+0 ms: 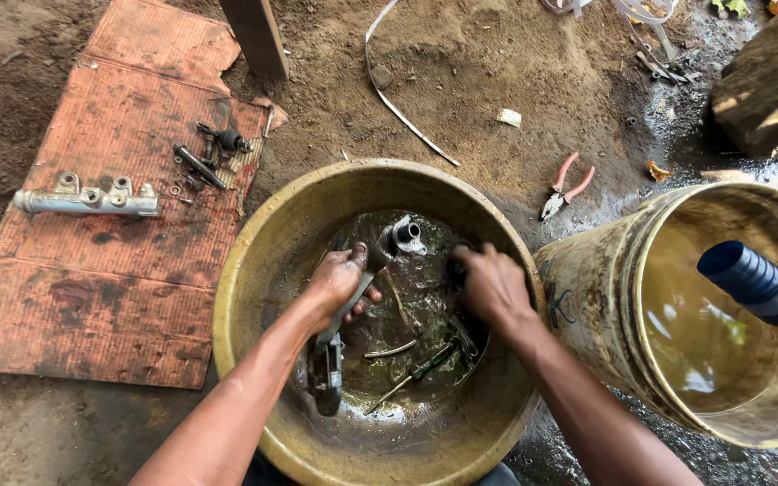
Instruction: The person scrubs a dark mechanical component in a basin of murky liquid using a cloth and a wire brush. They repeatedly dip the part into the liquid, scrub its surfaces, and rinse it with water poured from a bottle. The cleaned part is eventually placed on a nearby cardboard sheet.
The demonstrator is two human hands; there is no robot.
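Head view, looking straight down: we note a wide yellow basin (254, 270) on the dirt ground, holding a shallow pool of dark, oily liquid. Lying in that liquid we see a long grey metal part (344, 315) with a round fitting at its far end, a thin curved rod (391, 350), and a screwdriver-like tool (420, 367) near the bottom.

Left hand (339, 281) is wrapped around the middle of the grey metal part, fingers curled closed on it; the part runs from near the basin's centre down toward the near wall. Right hand (494, 286) is pressed down into the liquid at the basin's right side, fingers bent over something dark. We cannot tell what it grips, nor whether the fingers close fully, as they are half sunk in the murk.

Just right of the basin stands a dirty yellow bucket (587, 288), cut off by the frame edge, with cloudy brownish liquid inside and a dark blue ribbed cylinder (756, 283) leaning in it.

Left of the basin, a sheet of reddish cardboard (92, 297) carries a silver metal body with ports (87, 199) and several small dark bolts and fittings (211, 155). Red-handled pliers (565, 185) lie on the dirt beyond the basin.
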